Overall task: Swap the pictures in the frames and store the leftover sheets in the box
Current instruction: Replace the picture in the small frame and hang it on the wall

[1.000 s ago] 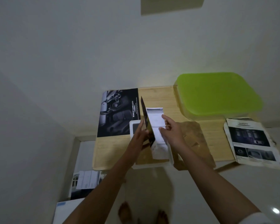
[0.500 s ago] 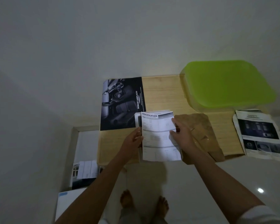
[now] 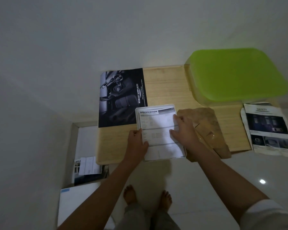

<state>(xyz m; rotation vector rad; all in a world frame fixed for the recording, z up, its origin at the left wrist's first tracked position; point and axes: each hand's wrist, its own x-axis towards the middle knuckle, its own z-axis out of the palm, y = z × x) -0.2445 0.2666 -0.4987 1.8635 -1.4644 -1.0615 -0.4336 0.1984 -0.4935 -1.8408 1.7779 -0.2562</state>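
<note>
The left hand (image 3: 137, 143) had its thumb laid flat on the left margin of the specification sheet (image 3: 158, 128), while its other fingers were curled against the left edge of the white frame (image 3: 156, 106) beneath; whether they reached under it could not be told. The right hand (image 3: 184, 130) rested on the sheet's right side, its fingers (image 3: 174, 117) slightly spread and pressing the paper down. The sheet lay face up inside the frame, just below the middle of the picture, at the near edge of the wooden table (image 3: 166, 85), its lower end overhanging that edge. Touching the frame on the right was a crumpled brown paper (image 3: 208, 128), partly under the right wrist. A dark printed sheet (image 3: 121, 98) lay flat to the upper left of the frame, its corner tucked under it. In the upper right stood a box with a green lid (image 3: 236, 75), and below it, at the right edge, a creased safety sheet (image 3: 269, 128). At lower left, on the floor, an open box (image 3: 88, 143) held more sheets.
</note>
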